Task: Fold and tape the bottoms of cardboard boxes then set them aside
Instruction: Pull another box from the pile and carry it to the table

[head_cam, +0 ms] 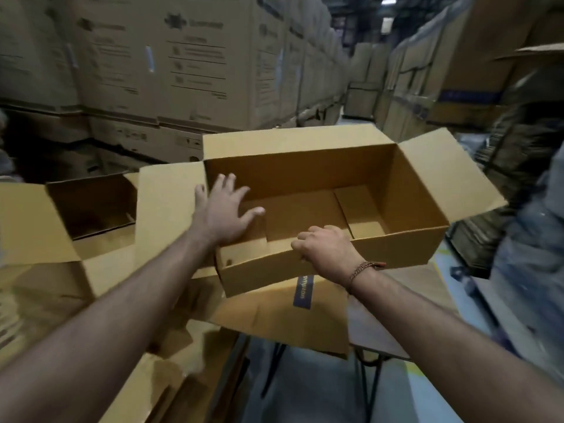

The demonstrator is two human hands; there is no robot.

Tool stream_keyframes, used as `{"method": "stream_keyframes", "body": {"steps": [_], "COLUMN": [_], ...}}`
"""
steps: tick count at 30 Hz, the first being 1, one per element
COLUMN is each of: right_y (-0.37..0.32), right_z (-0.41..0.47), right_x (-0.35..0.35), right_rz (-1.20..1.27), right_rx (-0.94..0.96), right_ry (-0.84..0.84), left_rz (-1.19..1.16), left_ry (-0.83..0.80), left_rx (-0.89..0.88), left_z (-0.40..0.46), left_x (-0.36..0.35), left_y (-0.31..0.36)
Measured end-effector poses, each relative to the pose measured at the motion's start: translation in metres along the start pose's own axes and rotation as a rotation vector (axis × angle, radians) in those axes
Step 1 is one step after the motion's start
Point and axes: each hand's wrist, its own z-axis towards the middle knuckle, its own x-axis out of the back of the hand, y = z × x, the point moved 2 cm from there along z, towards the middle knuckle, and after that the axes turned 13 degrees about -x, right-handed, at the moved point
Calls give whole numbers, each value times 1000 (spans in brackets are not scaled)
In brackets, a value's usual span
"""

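An open-topped cardboard box is held in mid-air in front of me, its mouth up and its top flaps spread outward. Its folded bottom flaps show inside. My right hand grips the near long wall, fingers curled over the rim. My left hand has its fingers spread straight at the box's left end, over the rim where the left flap folds out. No tape is in view.
Another open box sits to the left on flat cardboard. Flattened boxes lie below on a small folding table. Tall stacks of printed cartons wall the back and right. A person in jeans stands at right.
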Motion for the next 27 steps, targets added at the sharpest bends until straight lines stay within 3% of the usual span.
{"method": "stream_keyframes", "body": {"steps": [2,4,5,7,14,19,23,27], "right_y": [22,43,53,72,133,209,253,266], "right_z": [17,29,33,36,39,6,-20,-16], "right_x": [-17,-34,-43,-63,-143,-215,-262,-291], "right_rz": [-5,-7,-11,-4,37,139,128,279], "right_rx": [-70,-155,-192,-248,-367,-582,-663,-651], "right_ry": [-61,-102,-116,-152,-208,-504,-551,-591], "left_rz": [-94,-8,38,24,-11,116,152,97], "left_ry": [-249,-466,-511,-453,-380,-464,-570,-709], "left_rx": [-171,-355,-421,-484,-479,-442,-425,-262], "left_z": [28,46,54,70,140,165,174,167], "left_x": [-18,-40,-50,-71,-144,-192,-231,-282], "left_y": [24,47,57,74,96,95,103,101]}}
